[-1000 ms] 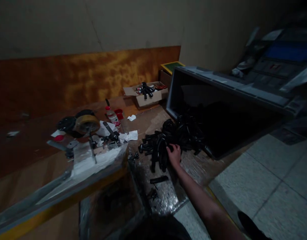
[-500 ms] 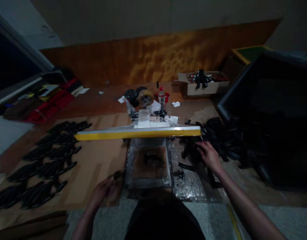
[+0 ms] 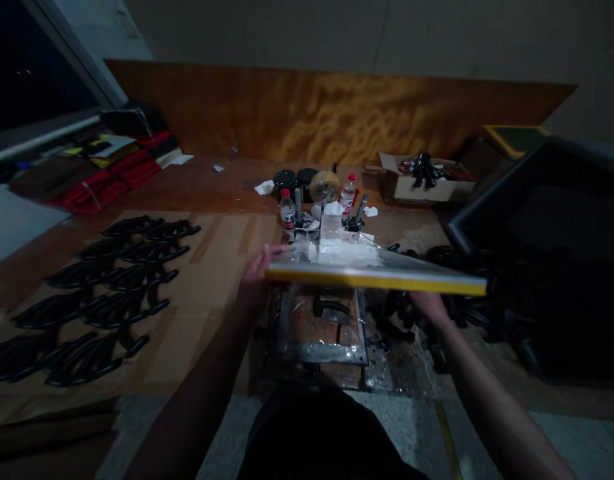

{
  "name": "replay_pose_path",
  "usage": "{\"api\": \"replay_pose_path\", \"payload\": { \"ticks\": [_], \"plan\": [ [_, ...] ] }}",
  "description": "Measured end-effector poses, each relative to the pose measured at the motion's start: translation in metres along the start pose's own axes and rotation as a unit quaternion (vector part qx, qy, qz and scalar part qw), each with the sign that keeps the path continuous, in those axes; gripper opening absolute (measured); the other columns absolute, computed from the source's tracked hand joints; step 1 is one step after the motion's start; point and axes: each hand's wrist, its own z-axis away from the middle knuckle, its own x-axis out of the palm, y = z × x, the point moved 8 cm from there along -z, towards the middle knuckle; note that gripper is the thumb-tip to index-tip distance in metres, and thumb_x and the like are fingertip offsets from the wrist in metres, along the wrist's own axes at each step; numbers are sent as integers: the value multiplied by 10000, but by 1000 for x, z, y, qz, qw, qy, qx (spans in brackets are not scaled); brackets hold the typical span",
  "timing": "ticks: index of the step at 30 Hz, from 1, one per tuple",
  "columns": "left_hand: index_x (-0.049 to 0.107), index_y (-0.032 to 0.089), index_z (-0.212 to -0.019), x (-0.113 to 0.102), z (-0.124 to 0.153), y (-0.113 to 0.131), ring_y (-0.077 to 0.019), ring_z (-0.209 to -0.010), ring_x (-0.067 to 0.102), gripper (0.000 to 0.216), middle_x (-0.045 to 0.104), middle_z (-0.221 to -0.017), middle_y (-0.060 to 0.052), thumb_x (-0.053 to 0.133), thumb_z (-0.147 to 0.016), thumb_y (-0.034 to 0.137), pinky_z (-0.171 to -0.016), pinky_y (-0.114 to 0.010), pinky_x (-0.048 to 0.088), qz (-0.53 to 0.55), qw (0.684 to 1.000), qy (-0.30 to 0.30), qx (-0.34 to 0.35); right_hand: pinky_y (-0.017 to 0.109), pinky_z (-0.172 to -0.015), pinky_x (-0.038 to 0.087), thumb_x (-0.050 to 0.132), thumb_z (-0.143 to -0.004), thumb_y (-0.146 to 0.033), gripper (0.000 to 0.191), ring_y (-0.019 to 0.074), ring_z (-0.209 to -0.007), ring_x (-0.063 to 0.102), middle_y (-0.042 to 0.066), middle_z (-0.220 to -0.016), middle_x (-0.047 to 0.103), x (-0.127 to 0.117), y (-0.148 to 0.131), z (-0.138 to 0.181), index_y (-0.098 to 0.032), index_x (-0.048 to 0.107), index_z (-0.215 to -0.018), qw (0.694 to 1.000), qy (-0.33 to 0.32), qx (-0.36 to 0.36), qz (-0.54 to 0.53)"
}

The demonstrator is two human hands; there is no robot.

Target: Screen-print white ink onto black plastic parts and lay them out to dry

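A screen frame with a yellow front edge [image 3: 377, 280] hangs tilted over a foil-wrapped jig [image 3: 323, 333]. A black curved part [image 3: 331, 308] lies on the jig. My left hand [image 3: 257, 283] is closed on the frame's left corner, fingers curled over its top. My right hand [image 3: 429, 305] sits just under the frame's right end, beside a heap of black parts [image 3: 467, 307]. Its fingers are hidden behind the yellow edge and lost in the dark.
Rows of black parts [image 3: 111, 293] lie on cardboard at the left. Behind the frame stand two bottles [image 3: 287, 210], a tape roll [image 3: 325, 187] and a cardboard box [image 3: 427, 187]. A large dark bin [image 3: 537, 220] lies at the right; red stacks [image 3: 121, 177] lie far left.
My view swung left from the bin to the frame. My left hand rose from the table's front edge to the frame's left corner. My right hand stayed by the heap.
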Motion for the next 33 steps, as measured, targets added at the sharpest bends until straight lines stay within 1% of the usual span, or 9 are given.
{"api": "replay_pose_path", "payload": {
  "ticks": [4, 8, 11, 14, 18, 22, 28, 31, 33],
  "plan": [
    [694, 177, -947, -7, 35, -75, -191, -717, 639, 437, 703, -809, -48, 543, -822, 567, -593, -273, 494, -91, 991, -48, -85, 398, -761, 519, 523, -843, -432, 361, 243, -798, 652, 90, -871, 721, -11, -3, -15, -171, 736, -974, 998, 31, 33, -38],
    [549, 161, -1318, -2, 55, -149, -227, -790, 658, 697, 712, -885, -70, 607, -752, 563, -670, -325, 517, -88, 984, -85, -131, 439, -980, 447, 594, -831, -328, 439, 278, -1145, 566, 138, -1271, 615, 22, -107, -21, -168, 639, -1237, 990, 2, -138, -5],
    [374, 129, -1460, 4, 56, -181, -252, -865, 671, 829, 714, -995, -112, 585, -780, 552, -757, -377, 534, -94, 981, -95, -139, 473, -1051, 380, 680, -781, -242, 622, 329, -1286, 433, 195, -1458, 440, 62, -184, -17, -112, 514, -1366, 965, -53, -238, 92],
    [375, 109, -1450, 6, 51, -192, -277, -1034, 654, 796, 671, -1198, -161, 588, -797, 512, -897, -408, 519, -83, 985, -94, -118, 395, -963, 434, 661, -794, -199, 457, 295, -1159, 526, 173, -1284, 586, 95, -215, -12, -120, 582, -1238, 941, -142, -257, 168],
    [396, 110, -1433, 5, 51, -204, -283, -1035, 668, 780, 672, -1215, -163, 592, -801, 524, -904, -417, 530, -83, 981, -103, -140, 273, -764, 452, 586, -831, -194, 171, 224, -920, 636, 72, -972, 711, 119, -209, 1, -196, 662, -984, 912, -246, -229, 237],
    [425, 114, -1413, 4, 52, -206, -282, -1034, 673, 748, 667, -1228, -166, 593, -811, 525, -900, -413, 534, -74, 983, -99, -134, 290, -752, 439, 511, -846, -136, 195, 236, -908, 629, 108, -944, 706, 127, -205, 31, -155, 658, -972, 892, -251, -258, 274],
    [461, 127, -1393, 3, 54, -202, -289, -1022, 674, 705, 684, -1195, -161, 602, -813, 502, -888, -414, 536, -84, 983, -85, -142, 346, -855, 413, 487, -901, -147, 171, 239, -963, 574, 113, -973, 673, 122, -204, 99, -154, 633, -989, 837, -303, -406, 206],
    [478, 132, -1384, 4, 54, -199, -293, -1009, 675, 701, 691, -1176, -156, 597, -807, 513, -868, -412, 540, -92, 981, -90, -147, 324, -799, 413, 566, -836, -143, 117, 223, -908, 568, 87, -913, 665, 116, -204, 98, -169, 632, -929, 824, -333, -425, 171],
    [502, 126, -1363, 3, 53, -197, -296, -1048, 661, 692, 674, -1214, -162, 601, -798, 512, -909, -415, 523, -102, 982, -82, -137, 313, -772, 407, 568, -835, -145, 100, 215, -877, 562, 78, -891, 659, 115, -206, 87, -172, 629, -909, 845, -309, -405, 163]
  ]
}}
